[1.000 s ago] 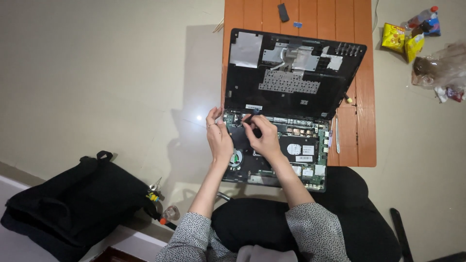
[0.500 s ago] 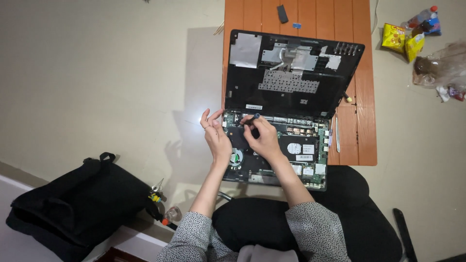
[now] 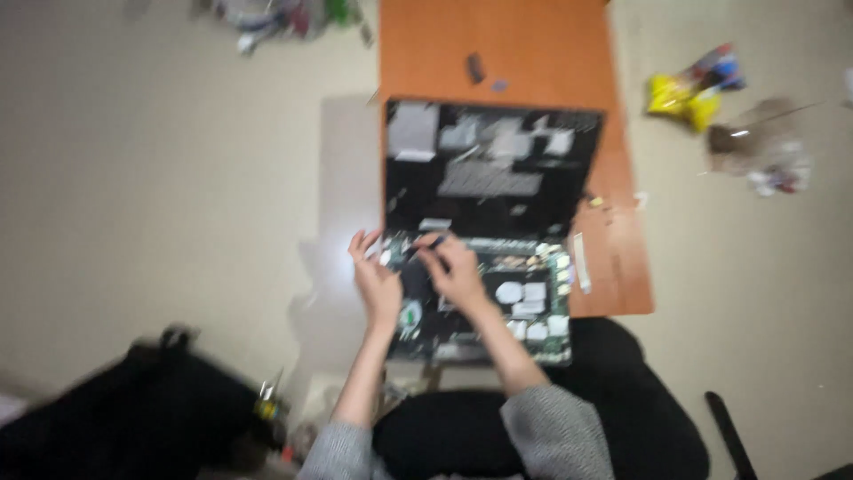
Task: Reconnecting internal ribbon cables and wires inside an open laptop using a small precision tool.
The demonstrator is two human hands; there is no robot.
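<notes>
The view is blurred by motion. A dismantled black laptop lies on an orange wooden table. Its base, nearest me, shows the green circuit board and silver parts. The black cover panel is propped up behind it. My left hand rests at the base's left edge with the fingers spread and nothing in them. My right hand is over the board's upper left, fingertips pinched on a thin dark tool.
A black bag lies on the floor at lower left. A yellow snack packet and a clear plastic bag lie on the right. A small dark part and a white strip sit on the table.
My left hand lifted off the board's left edge and spread its fingers. My right hand stayed in place with the tool. The head camera moved, which blurred the view.
</notes>
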